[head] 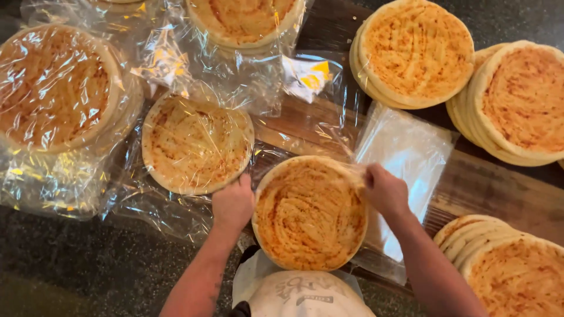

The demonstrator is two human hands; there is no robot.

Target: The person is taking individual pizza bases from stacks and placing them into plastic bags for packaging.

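At the near edge of the worktop [70,276], a round flatbread [310,214] with an orange-brown topping lies flat between the two hands. Left hand [233,203] rests at the bread's left rim, fingers curled closed against the edge. Right hand [385,191] sits at the upper-right rim, its grip pinched shut on the mouth of a clear plastic bag [352,170] that covers that side of the bread. The bread is round and has no long axis; the line between the two hands runs left to right across it, rising slightly toward the right hand. Both hands touch the bread or its film, so neither is clearly nearer.

Packages by position:
- A stack of flat, clear empty bags [411,158] lies just right of the held bread, on a brown wooden board [499,194].
- A bagged flatbread [197,144] lies just left of and beyond the left hand, wrapped in crinkled clear film.
- A larger bagged stack [56,88] occupies the far left corner.
- Another bagged bread [244,20] lies at the far edge, centre. A yellow patch [314,76] shows through the loose film near it; its shape cannot be made out.
- Unwrapped stacks stand at the far right [420,53], the right edge [523,100] and the near right corner [511,270].
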